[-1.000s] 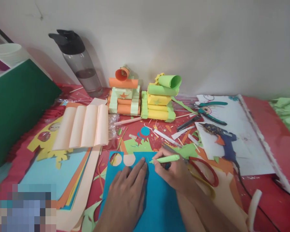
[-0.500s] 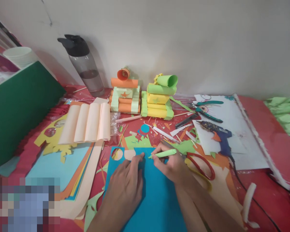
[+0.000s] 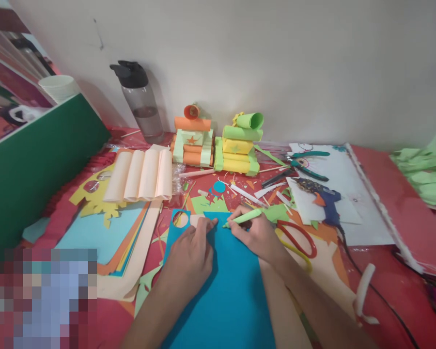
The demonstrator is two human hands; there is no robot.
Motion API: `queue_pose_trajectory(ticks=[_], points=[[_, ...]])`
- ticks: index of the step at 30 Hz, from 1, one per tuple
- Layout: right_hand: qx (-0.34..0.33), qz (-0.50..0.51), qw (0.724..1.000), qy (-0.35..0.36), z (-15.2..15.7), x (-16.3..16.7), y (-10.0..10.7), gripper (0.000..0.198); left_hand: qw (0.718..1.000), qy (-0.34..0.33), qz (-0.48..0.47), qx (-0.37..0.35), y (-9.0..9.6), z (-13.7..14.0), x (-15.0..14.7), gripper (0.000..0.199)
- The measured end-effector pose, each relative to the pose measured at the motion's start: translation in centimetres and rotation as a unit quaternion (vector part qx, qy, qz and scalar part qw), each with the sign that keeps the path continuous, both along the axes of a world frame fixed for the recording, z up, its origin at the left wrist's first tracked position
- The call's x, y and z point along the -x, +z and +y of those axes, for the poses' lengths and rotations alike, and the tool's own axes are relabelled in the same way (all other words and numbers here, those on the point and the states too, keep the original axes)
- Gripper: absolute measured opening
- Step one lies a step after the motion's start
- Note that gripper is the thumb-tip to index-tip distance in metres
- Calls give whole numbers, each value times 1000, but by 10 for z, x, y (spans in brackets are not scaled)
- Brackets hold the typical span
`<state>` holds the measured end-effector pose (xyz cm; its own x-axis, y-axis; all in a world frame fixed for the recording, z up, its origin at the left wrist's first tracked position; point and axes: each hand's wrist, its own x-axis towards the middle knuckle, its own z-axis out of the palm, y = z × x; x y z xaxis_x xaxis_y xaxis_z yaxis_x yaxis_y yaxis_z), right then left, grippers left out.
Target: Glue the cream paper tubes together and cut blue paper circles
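A blue paper sheet [image 3: 225,295] lies in front of me, with a round hole cut near its far left corner and a notch in its far edge. My left hand [image 3: 194,249] rests on the sheet beside that notch, its fingers laid down on the paper and holding nothing. In my right hand [image 3: 252,232] is a light green felt-tip pen [image 3: 249,218], gripped near its lower end. The pen's tip points down at the blue sheet, a little right of my left fingertips. Beyond the sheet's far edge lies a small blue paper disc [image 3: 219,187].
Two paper tank models [image 3: 192,140] stand by the wall, near a water bottle [image 3: 143,106]. Rolled peach paper [image 3: 140,177] sits left on stacked coloured sheets [image 3: 98,232]. Scissors [image 3: 307,245], pliers [image 3: 308,165] and a corded glue gun [image 3: 327,198] lie right. A green panel [image 3: 39,165] stands left.
The camera view has shifted slightly, so the bottle and models sit farther right. Both hands stay at the same part of the blue sheet, the pen still held.
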<state>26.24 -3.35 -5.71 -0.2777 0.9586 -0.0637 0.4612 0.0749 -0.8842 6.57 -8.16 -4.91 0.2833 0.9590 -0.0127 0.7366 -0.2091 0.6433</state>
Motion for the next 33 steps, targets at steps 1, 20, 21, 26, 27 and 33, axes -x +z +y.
queue_pose_trajectory(ticks=[1, 20, 21, 26, 27, 33], points=[[-1, -2, 1000, 5, 0, 0, 1, 13, 1000, 3, -1, 3, 1, 0, 0, 34], [-18, -24, 998, 46, -1, 2, 6, 15, 999, 17, -18, 44, 2, 3, 0, 34], [-17, -22, 998, 48, -1, 2, 6, 15, 999, 17, -19, 45, 3, 3, 0, 34], [-28, 3, 998, 53, -1, 4, 9, 16, 999, 15, -19, 38, 4, 3, 0, 32], [-25, 6, 998, 54, -1, 4, 11, 16, 999, 16, -17, 37, 4, 4, 0, 32], [14, 30, 999, 18, -1, 2, 11, 18, 999, 16, -31, 36, 0, 4, 1, 31]])
